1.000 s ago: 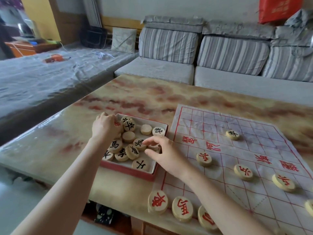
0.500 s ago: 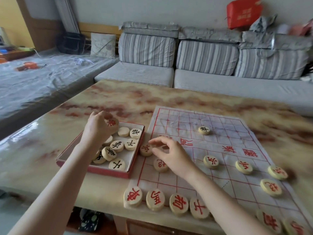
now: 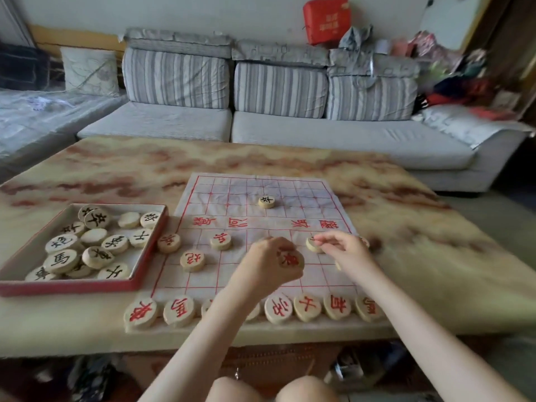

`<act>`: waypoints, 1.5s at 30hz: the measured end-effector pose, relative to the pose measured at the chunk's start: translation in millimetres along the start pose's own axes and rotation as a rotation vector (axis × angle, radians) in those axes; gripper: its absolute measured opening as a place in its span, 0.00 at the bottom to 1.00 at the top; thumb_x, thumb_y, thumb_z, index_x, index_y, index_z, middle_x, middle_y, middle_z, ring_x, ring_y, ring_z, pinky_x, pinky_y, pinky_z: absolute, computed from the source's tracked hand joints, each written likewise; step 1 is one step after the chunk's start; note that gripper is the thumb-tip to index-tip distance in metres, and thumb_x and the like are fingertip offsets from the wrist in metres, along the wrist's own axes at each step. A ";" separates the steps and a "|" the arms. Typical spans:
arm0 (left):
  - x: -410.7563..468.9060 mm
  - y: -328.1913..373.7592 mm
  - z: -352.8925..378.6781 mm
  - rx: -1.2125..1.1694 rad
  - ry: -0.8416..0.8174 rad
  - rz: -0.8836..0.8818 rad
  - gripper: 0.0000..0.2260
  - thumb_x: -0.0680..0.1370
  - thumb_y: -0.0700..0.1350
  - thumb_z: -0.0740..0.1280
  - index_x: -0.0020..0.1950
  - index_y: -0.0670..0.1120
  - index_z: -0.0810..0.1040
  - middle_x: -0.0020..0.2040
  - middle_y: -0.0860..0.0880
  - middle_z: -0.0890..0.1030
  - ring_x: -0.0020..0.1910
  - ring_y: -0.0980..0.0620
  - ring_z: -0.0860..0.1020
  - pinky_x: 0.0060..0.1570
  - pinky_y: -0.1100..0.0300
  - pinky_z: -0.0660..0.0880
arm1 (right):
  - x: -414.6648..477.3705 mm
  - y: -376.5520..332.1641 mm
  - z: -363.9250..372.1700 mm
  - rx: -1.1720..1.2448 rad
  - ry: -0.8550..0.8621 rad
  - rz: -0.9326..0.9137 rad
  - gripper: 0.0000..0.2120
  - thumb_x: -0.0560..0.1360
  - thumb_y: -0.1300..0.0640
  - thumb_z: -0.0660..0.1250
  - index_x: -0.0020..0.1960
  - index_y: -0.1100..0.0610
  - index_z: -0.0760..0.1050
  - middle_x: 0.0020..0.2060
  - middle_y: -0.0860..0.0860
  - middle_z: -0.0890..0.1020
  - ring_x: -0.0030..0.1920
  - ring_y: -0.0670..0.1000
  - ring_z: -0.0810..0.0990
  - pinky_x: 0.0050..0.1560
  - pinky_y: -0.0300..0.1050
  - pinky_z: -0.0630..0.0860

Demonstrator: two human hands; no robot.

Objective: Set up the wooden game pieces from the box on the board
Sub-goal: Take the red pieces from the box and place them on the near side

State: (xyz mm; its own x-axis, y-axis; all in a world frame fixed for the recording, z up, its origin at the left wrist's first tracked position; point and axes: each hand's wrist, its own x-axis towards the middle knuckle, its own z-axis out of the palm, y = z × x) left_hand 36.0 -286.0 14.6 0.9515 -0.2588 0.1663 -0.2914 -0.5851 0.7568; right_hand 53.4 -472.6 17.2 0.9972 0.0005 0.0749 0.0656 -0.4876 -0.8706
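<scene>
A white cloth board with a red grid lies on the marble table. My left hand hovers over the board's middle, gripping a round wooden piece with a red character. My right hand touches a piece lying on the board at the right. Several red pieces line the near edge, and others sit at the left. One black piece sits on the far half. The red-rimmed box at the left holds several black pieces.
The marble table carries the board and box, its front edge close to me. A grey sofa with striped cushions runs behind it. My knees show at the bottom. Clutter lies under the table.
My left hand left the box and came over the board's middle with a red piece. My right hand moved from the board's left side to a piece on the right. The camera turned right.
</scene>
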 end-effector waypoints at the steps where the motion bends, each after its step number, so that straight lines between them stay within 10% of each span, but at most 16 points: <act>1: 0.0 8.2 11.1 -0.005 -0.020 0.014 0.19 0.66 0.48 0.74 0.56 0.49 0.78 0.53 0.50 0.79 0.52 0.53 0.77 0.53 0.57 0.78 | -3.6 4.5 -10.2 0.004 0.010 0.017 0.10 0.76 0.65 0.63 0.52 0.55 0.78 0.50 0.51 0.81 0.55 0.50 0.78 0.58 0.41 0.72; 33: 11.7 81.6 164.0 0.297 -0.187 0.276 0.23 0.71 0.56 0.68 0.64 0.51 0.73 0.59 0.51 0.77 0.60 0.50 0.72 0.67 0.57 0.59 | -70.7 78.2 -119.7 -0.028 0.132 0.119 0.09 0.76 0.61 0.63 0.53 0.51 0.78 0.49 0.43 0.81 0.51 0.39 0.77 0.49 0.28 0.70; 45: 14.4 55.2 101.9 0.055 0.082 0.187 0.15 0.72 0.51 0.69 0.57 0.49 0.78 0.56 0.50 0.80 0.59 0.49 0.73 0.60 0.52 0.69 | -56.2 54.3 -89.4 -0.012 0.092 0.034 0.11 0.76 0.62 0.63 0.49 0.46 0.78 0.49 0.44 0.82 0.52 0.42 0.78 0.55 0.35 0.72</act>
State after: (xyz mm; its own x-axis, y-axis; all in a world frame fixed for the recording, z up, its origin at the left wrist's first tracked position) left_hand 23.6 -400.4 -5.6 0.8847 -0.3046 0.3528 -0.4661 -0.5743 0.6730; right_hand -2.2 -577.1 9.2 0.9912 -0.0963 0.0906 0.0311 -0.4964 -0.8675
